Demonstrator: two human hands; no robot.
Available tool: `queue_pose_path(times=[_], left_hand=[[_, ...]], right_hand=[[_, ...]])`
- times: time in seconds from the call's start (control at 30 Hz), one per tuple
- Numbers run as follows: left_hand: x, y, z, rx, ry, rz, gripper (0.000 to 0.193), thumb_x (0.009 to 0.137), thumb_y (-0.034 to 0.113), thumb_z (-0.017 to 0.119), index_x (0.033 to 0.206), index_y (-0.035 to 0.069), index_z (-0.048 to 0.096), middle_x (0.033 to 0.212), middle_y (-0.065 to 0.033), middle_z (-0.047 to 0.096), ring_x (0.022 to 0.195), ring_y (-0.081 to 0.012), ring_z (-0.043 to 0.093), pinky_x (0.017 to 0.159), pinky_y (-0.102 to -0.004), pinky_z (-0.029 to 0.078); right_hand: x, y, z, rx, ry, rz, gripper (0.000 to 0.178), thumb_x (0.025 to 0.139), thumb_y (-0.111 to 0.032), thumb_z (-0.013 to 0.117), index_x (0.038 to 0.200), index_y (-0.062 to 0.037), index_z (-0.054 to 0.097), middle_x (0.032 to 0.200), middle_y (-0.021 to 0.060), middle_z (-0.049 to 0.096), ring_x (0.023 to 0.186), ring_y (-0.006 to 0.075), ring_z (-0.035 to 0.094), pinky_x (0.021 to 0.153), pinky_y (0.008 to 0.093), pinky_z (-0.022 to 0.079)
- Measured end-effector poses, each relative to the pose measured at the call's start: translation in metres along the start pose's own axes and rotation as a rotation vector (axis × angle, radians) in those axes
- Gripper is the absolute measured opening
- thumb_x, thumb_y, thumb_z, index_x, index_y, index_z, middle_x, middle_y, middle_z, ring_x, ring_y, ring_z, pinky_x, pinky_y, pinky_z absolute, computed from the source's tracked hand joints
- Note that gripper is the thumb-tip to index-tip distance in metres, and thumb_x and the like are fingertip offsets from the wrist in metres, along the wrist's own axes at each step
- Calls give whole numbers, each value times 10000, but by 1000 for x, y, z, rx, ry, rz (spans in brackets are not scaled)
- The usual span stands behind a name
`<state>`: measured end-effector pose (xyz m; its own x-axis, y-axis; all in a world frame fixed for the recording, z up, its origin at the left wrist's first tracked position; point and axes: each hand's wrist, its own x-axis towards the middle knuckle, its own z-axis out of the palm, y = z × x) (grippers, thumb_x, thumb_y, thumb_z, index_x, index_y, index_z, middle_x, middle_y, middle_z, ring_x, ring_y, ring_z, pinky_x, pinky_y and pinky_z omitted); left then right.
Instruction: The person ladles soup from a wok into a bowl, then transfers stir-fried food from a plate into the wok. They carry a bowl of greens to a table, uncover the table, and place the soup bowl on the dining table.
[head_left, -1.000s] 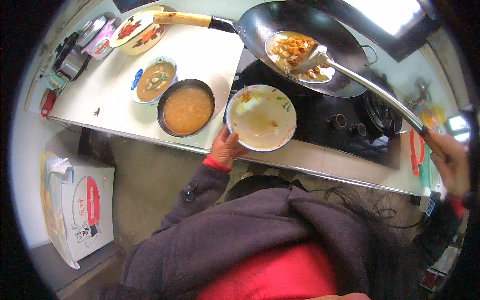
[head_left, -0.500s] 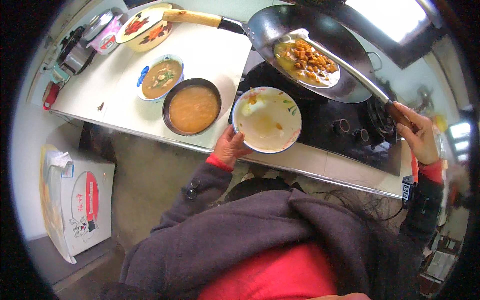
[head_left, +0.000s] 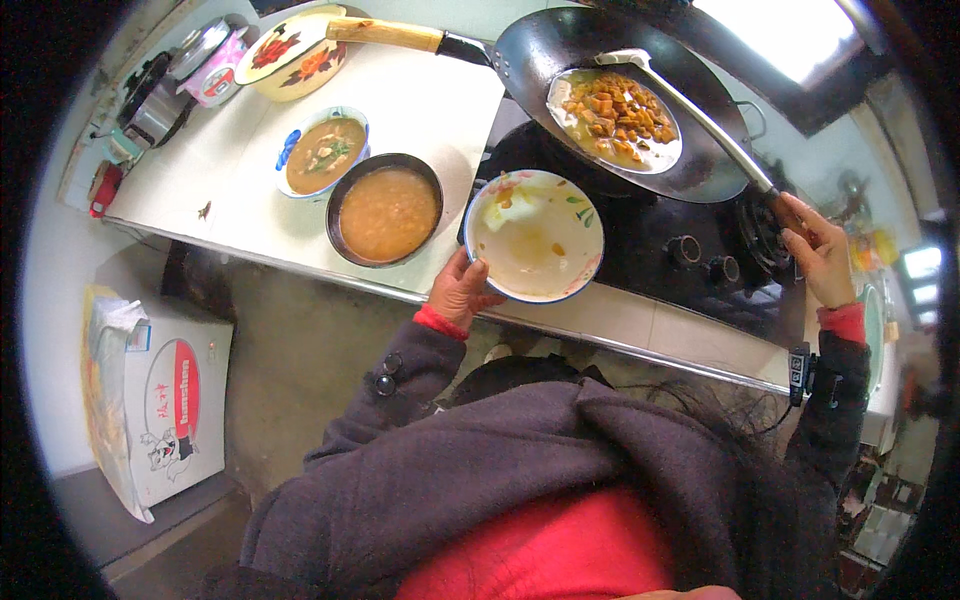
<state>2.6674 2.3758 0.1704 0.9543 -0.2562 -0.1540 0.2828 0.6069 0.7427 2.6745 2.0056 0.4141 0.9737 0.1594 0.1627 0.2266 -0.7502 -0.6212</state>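
Observation:
My left hand [head_left: 458,292] is closed on the near-left rim of a white enamel-look bowl [head_left: 536,270] with a floral inside. The bowl is tilted and holds only bits of food and a little liquid residue. Over to the right, the fingers of my right hand [head_left: 818,248] wrap the dark handle of a metal wok spatula [head_left: 712,134]. Its shaft slants across a dark wok [head_left: 522,62], and its head is at the far side, above the food. Brown chunks [head_left: 622,108] lie in yellowish broth in the wok's bottom.
A dark bowl of brown soup [head_left: 388,212] and a blue-patterned bowl of soup [head_left: 322,152] stand on the white counter. Behind them are a floral basin [head_left: 292,62] and cookers. The wok's wooden handle [head_left: 385,36] reaches over the counter. Stove knobs [head_left: 684,250] lie near my right hand.
The spatula head has lifted off the food and moved up and right toward the wok's far side. My right hand shifted slightly left and nearer me; my left hand keeps the bowl.

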Motion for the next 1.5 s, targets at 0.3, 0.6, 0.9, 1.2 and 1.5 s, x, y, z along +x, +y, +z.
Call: queue_pose_path(times=[0.3, 0.6, 0.9, 1.2, 1.5], left_hand=[[8, -5, 10, 22, -14, 8, 585, 732, 367, 597, 1178, 88, 340, 1064, -51, 475, 917, -171, 511, 641, -322, 497], [13, -2, 0, 10, 11, -21, 599, 722, 368, 609, 1181, 95, 337, 1074, -44, 472, 942, -169, 502, 649, -323, 498], [17, -2, 0, -1, 4, -13, 588, 730, 342, 608, 1183, 90, 329, 1055, -53, 483, 927, -176, 513, 661, -329, 496], [10, -8, -9, -8, 31, 18, 580, 729, 309, 616, 1182, 86, 329, 1070, -69, 458, 924, -194, 511, 650, -334, 505], [-23, 2, -22, -26, -42, -75, 597, 687, 145, 620, 1198, 79, 319, 1046, -93, 471, 877, -209, 536, 603, -322, 511]], right_hand=[[-60, -17, 11, 124, 69, 260, 386, 769, -35, 501, 1152, -40, 454, 585, -38, 456, 405, 11, 342, 336, 155, 249], [-58, -22, 12, 158, 185, 337, 393, 781, -71, 508, 1166, -37, 432, 561, -38, 414, 386, 21, 344, 312, 157, 250], [-98, -21, 17, 364, 181, 396, 407, 780, -68, 495, 1178, -31, 418, 539, -35, 412, 365, 24, 330, 316, 164, 240], [-54, -10, 42, -224, 141, 124, 397, 752, -35, 513, 1146, -57, 474, 743, -49, 486, 638, 26, 400, 557, 154, 320], [-38, -23, 82, -129, 91, 110, 391, 761, -56, 517, 1149, -53, 466, 698, -41, 479, 590, 23, 387, 531, 162, 317]])
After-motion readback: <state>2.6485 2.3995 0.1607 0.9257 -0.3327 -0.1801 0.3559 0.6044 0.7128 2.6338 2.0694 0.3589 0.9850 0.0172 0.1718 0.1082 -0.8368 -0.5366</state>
